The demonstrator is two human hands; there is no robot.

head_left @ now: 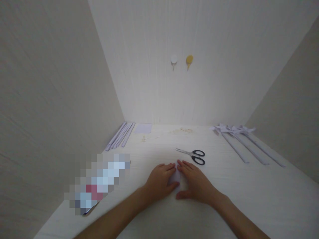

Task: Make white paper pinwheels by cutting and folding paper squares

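A small white piece of paper (174,176) lies on the pale table (249,192) between my two hands. My left hand (159,181) rests flat on its left side, fingers stretched toward the paper's top. My right hand (195,181) presses flat on its right side, thumb tucked under near the paper's lower edge. Both hands' fingertips meet at the paper's upper tip. Most of the paper is hidden under the hands. Black-handled scissors (193,155) lie closed just beyond my right hand.
Folded white paper strips (121,135) lie at the back left beside a small paper square (143,128). More strips with pointed folded tips (245,141) fan out at the back right. A blurred flat object (99,181) lies left. Two hooks (181,60) hang on the wall.
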